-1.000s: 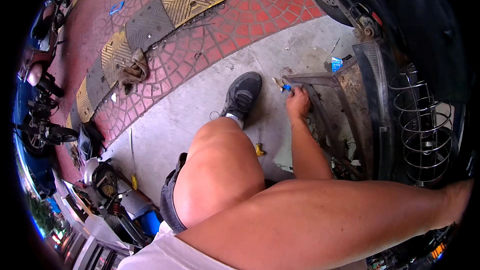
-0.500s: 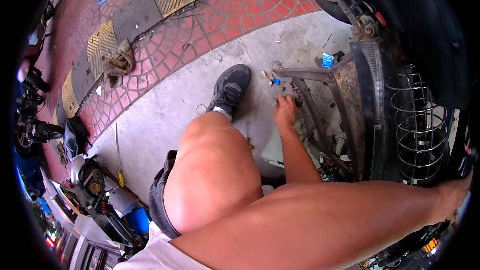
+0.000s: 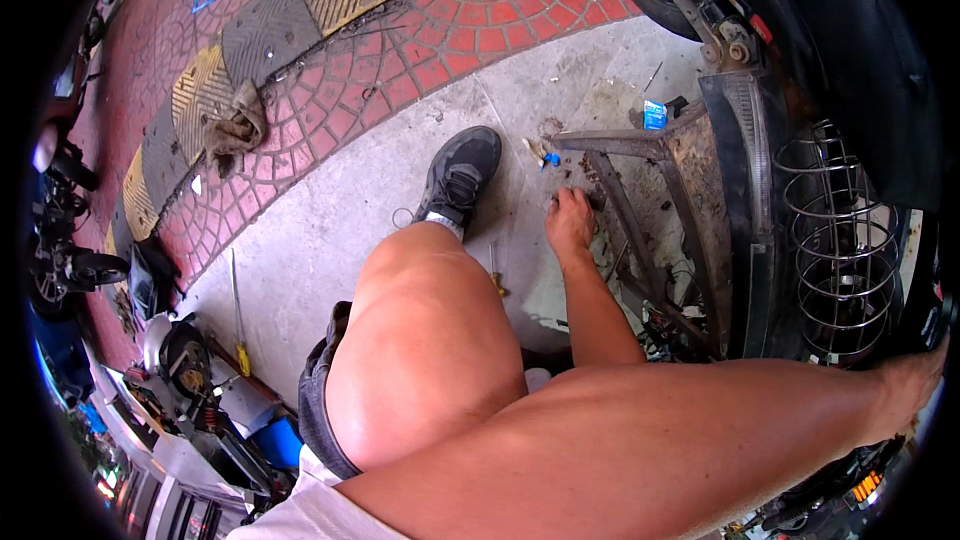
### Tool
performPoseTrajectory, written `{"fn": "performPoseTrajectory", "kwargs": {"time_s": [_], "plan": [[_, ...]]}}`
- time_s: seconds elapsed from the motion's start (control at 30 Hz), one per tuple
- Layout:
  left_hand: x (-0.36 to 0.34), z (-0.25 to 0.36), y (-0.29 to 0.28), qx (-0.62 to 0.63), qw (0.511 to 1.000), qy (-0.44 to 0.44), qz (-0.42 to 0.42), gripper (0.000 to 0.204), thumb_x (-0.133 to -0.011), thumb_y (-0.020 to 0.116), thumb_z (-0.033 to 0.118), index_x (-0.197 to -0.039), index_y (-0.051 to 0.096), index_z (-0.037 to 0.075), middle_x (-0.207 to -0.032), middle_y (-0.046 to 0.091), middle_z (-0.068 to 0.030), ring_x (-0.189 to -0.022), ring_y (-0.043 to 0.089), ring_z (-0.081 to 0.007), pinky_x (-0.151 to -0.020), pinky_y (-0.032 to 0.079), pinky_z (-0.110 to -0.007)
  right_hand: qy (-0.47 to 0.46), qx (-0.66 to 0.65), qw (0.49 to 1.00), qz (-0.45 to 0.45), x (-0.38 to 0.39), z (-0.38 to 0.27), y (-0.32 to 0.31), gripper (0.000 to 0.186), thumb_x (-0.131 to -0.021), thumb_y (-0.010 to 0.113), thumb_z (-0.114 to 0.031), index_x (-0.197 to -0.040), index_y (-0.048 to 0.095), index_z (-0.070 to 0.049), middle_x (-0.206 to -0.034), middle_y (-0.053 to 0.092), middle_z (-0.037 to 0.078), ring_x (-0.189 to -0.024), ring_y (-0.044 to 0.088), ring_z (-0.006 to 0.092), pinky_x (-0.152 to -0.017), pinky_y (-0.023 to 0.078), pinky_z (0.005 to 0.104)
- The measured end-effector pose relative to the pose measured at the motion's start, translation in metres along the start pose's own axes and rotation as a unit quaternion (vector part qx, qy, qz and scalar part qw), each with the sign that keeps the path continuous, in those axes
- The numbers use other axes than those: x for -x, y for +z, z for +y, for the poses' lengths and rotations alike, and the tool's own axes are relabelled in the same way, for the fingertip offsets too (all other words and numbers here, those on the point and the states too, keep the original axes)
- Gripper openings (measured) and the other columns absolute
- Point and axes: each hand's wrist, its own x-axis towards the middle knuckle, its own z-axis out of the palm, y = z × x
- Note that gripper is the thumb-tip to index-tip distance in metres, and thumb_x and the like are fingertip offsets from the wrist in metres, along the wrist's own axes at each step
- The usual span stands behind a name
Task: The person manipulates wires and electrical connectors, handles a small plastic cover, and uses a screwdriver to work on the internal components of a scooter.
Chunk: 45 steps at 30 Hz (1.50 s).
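— Left hand (image 3: 570, 222)?
— Fingers curled down, pressed against rusty, grimy metal frame (image 3: 690, 155); grip unclear.
— Right hand (image 3: 918, 380)?
— Past frame's coiled wire basket (image 3: 835, 250), at edge; open or closed, cannot tell.

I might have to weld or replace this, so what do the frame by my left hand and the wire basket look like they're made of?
The frame looks like steel bar, bare and rusty brown with dirt. The wire basket looks like bent metal rod with a dull grey finish. The left hand rests on the frame.
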Motion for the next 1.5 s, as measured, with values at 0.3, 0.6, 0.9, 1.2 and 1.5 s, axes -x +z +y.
{"fn": "performPoseTrajectory", "kwargs": {"time_s": [0.3, 0.6, 0.9, 1.2, 1.5], "plan": [[-0.033, 0.017, 0.012, -0.006, 1.0, 0.006, 0.018, 0.033, -0.076, 0.074, 0.011, -0.109, 0.076, 0.011, -0.112, 0.072, -0.0101, -0.113, 0.067, -0.0289, -0.1, 0.046, -0.05, 0.164, -0.293, 0.933, 0.13, 0.059, -0.029, -0.019, 0.015, -0.086, 0.077, -0.01, -0.098, 0.07, -0.003, -0.09, 0.071, 0.012, -0.083, 0.07, 0.0254, -0.078, 0.056, 0.038], [-0.064, 0.024, 0.001, -0.189, 0.98, 0.055, 0.024, 0.028, -0.094, 0.062, 0.017, -0.12, 0.072, 0.01, -0.119, 0.07, -0.0147, -0.118, 0.065, -0.0282, -0.104, 0.046, -0.045, 0.121, -0.261, 0.917, 0.278, 0.221, -0.076, -0.289, 0.019, -0.085, 0.076, 0.0, -0.102, 0.072, -0.005, -0.096, 0.068, 0.012, -0.082, 0.069, 0.0253, -0.063, 0.056, 0.0331], [-0.071, 0.031, -0.007, -0.182, 0.98, 0.084, 0.018, 0.036, -0.077, 0.077, 0.017, -0.111, 0.068, 0.01, -0.11, 0.067, -0.0113, -0.115, 0.063, -0.0297, -0.102, 0.044, -0.05, 0.18, 0.049, 0.889, 0.419, 0.228, 0.007, -0.387, 0.012, -0.086, 0.07, -0.002, -0.098, 0.069, -0.002, -0.093, 0.068, 0.018, -0.084, 0.068, 0.0402, -0.074, 0.054, 0.0478], [-0.07, 0.044, -0.022, -0.191, 0.978, 0.081, -0.009, 0.048, -0.07, 0.082, 0.018, -0.114, 0.066, 0.009, -0.111, 0.065, -0.0118, -0.113, 0.062, -0.0313, -0.1, 0.044, -0.048, 0.158, -0.031, 0.884, 0.439, 0.241, -0.014, -0.376, 0.014, -0.09, 0.068, 0.0, -0.103, 0.072, 0.0, -0.092, 0.068, 0.016, -0.078, 0.068, 0.0312, -0.07, 0.053, 0.0393], [-0.078, 0.043, -0.007, -0.265, 0.958, 0.1, -0.047, 0.059, -0.071, 0.07, 0.003, -0.129, 0.061, 0.011, -0.126, 0.065, -0.0104, -0.119, 0.062, -0.0343, -0.097, 0.047, -0.05, 0.14, -0.317, 0.905, 0.246, 0.348, -0.044, -0.4, 0.012, -0.094, 0.071, -0.01, -0.096, 0.067, 0.001, -0.078, 0.066, 0.015, -0.072, 0.067, 0.0285, -0.066, 0.051, 0.04]]}}
